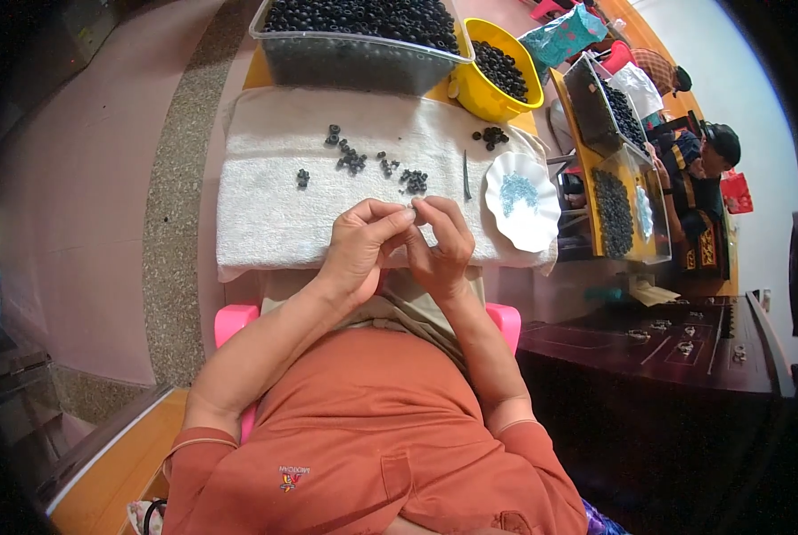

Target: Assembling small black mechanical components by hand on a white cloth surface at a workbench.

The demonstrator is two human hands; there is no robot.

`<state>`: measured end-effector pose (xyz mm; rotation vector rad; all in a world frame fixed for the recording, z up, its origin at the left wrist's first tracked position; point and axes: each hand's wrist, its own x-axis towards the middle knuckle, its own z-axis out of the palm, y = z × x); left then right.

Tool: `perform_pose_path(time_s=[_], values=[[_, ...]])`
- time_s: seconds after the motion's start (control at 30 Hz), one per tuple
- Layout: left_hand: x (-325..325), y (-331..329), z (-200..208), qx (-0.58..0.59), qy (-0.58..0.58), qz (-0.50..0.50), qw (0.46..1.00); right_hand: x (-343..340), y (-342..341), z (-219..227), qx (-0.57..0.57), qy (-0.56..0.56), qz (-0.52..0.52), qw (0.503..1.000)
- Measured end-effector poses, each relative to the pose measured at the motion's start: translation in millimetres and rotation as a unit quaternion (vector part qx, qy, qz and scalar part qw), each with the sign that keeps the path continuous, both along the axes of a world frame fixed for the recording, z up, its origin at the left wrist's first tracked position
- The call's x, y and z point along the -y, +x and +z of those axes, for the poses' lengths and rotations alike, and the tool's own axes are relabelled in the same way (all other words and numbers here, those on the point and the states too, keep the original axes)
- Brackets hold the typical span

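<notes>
My left hand [360, 242] and my right hand [441, 246] meet over the near part of a white towel [265, 218]. Thumbs and fingertips of both are pinched together; whatever sits between them is too small and covered to name. Just beyond my fingertips lies a small cluster of black ring-shaped parts [414, 181]. More such black rings [351, 160] are scattered to the left, and another little pile [491, 137] is at the far right. A thin dark stick-like tool [467, 174] rests beside a white scalloped plate [534, 234] bearing small pale-blue clear pieces [517, 193].
Behind the towel stand a large clear tub [345, 67] full of black rings and a yellow bucket [485, 105] of the same. To the right, people sit at another table with a clear bin [586, 111]. Pink chair arms [503, 325] flank me.
</notes>
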<state>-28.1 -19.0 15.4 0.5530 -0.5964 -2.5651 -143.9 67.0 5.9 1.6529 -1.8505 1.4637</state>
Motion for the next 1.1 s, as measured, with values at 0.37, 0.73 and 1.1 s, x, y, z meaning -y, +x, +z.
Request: perform_pose_path(time_s=[0.37, 0.73, 1.1], values=[[-3.9, -3.4, -2.3, 0.046, -0.061, -0.002, 0.997, -4.7, -2.9, -1.7, 0.023, 0.02, 0.017, 0.999], [-2.9, -4.5, -5.6, 0.091, -0.131, -0.009, 0.987, -5.8, -71.0, 48.1, -0.003, -0.005, -0.104, 0.995], [-4.3, -4.0, -6.9, 0.114, -0.144, -0.02, 0.983, 50.2, -213.5, 95.0, -0.111, 0.112, -0.289, 0.944]])
